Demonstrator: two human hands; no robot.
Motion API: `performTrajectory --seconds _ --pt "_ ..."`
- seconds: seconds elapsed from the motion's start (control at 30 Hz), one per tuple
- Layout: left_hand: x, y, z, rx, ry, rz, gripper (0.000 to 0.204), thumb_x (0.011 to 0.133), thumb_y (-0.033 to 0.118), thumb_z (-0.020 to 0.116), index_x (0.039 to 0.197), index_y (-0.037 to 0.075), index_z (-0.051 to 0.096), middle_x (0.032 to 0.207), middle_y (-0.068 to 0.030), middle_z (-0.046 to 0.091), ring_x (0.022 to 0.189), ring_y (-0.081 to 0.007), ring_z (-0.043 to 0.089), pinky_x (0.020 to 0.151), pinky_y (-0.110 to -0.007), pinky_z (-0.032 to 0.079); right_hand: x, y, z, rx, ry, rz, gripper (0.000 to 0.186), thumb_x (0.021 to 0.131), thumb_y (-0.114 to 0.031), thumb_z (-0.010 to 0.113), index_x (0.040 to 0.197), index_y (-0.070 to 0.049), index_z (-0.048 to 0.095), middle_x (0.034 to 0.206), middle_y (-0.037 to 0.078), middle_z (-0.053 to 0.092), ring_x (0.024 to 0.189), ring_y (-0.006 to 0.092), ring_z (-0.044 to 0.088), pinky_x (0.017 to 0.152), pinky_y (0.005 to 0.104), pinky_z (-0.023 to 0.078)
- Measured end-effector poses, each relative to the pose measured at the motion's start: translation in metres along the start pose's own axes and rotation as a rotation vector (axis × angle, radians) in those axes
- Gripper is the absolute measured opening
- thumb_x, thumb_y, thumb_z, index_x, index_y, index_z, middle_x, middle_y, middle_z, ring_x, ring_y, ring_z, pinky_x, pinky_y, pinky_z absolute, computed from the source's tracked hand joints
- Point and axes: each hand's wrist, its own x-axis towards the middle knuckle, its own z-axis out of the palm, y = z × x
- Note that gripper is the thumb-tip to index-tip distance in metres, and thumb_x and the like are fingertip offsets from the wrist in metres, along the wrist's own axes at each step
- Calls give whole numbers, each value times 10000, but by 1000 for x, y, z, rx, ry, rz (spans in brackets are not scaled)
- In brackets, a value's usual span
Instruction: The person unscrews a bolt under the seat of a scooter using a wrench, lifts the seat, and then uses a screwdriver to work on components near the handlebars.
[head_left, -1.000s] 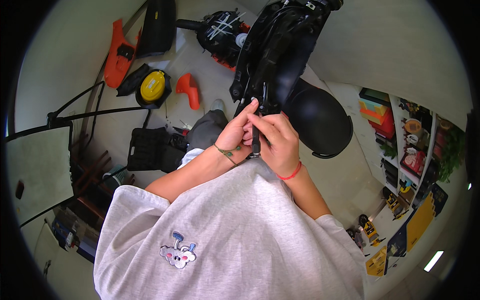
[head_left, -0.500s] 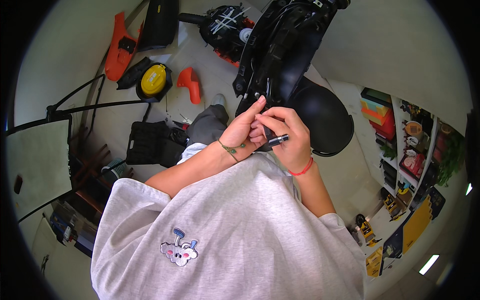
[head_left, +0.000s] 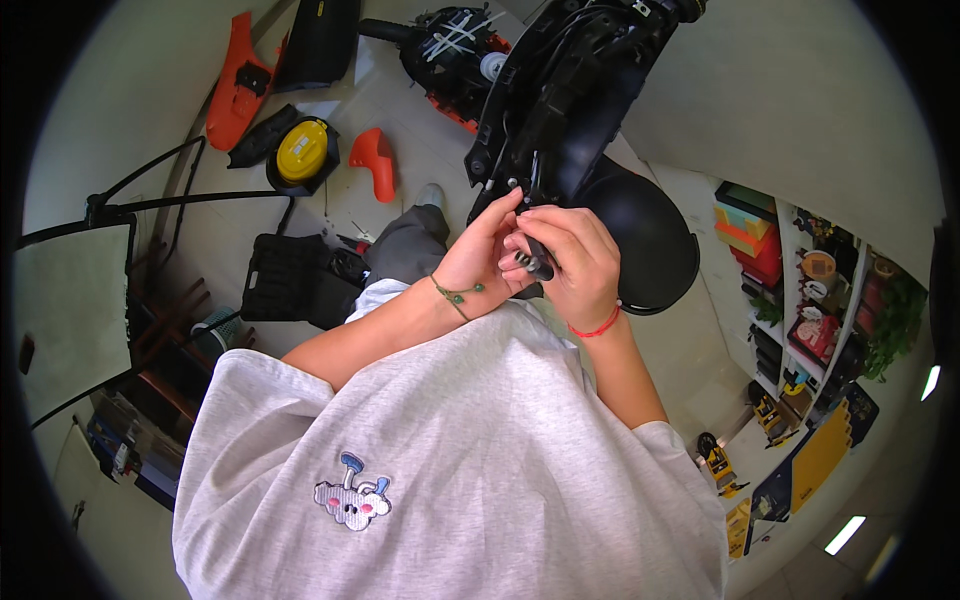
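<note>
My right hand [head_left: 585,255] is closed round a dark socket wrench [head_left: 540,262], whose silver end points back toward my body. Against it is my left hand [head_left: 483,248], palm partly upward, thumb stretched forward and fingers curled beside the tool. Whatever its fingertips pinch is hidden between the two hands. Just beyond my hands stands a black scooter body [head_left: 560,110] with bare frame parts, cables and bolts showing. A round black panel or seat-like part [head_left: 640,240] sits to its right.
On the floor at left lie an orange panel [head_left: 236,85], a smaller orange piece [head_left: 375,165], a yellow round case [head_left: 302,150] and an open black tool case [head_left: 285,278]. A black machine part [head_left: 450,50] lies far ahead. Shelves [head_left: 790,290] line the right; a framed panel [head_left: 75,300] stands left.
The wrench in my right hand has swung round: its silver end pointed right before and now points toward me and leftward. Both hands stay together, and the view has shifted slightly.
</note>
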Motion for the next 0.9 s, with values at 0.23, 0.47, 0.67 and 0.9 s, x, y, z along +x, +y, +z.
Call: performTrajectory --seconds 0.23,0.47,0.67,0.9 --pt "10 -1 -20 -81 -241 37 275 965 343 526 766 156 492 583 93 310 478 -19 237 438 -178 216 9 -13 -1 135 -3 240 335 664 22 732 977 -63 647 808 51 603 741 228 620 625 306 492" --pt "3 -1 -11 7 -130 20 366 949 421 487 714 144 529 493 90 364 440 -33 330 423 -211 298 4 -3 3 38 62 57 322 631 27 740 921 -61 631 845 37 624 711 219 623 618 318 502" --pt "9 -2 -18 -58 -232 66 343 959 405 508 725 155 508 512 97 316 419 -27 267 395 -178 232 4 -9 3 56 -16 95 378 609 1 747 963 -73 639 861 28 630 754 221 624 671 320 503" --pt "1 -1 -4 49 -89 71 328 953 430 515 765 161 507 552 89 315 473 -29 271 439 -187 228 2 -2 2 15 58 64 301 619 38 726 888 -70 647 856 32 640 735 216 631 639 306 496"
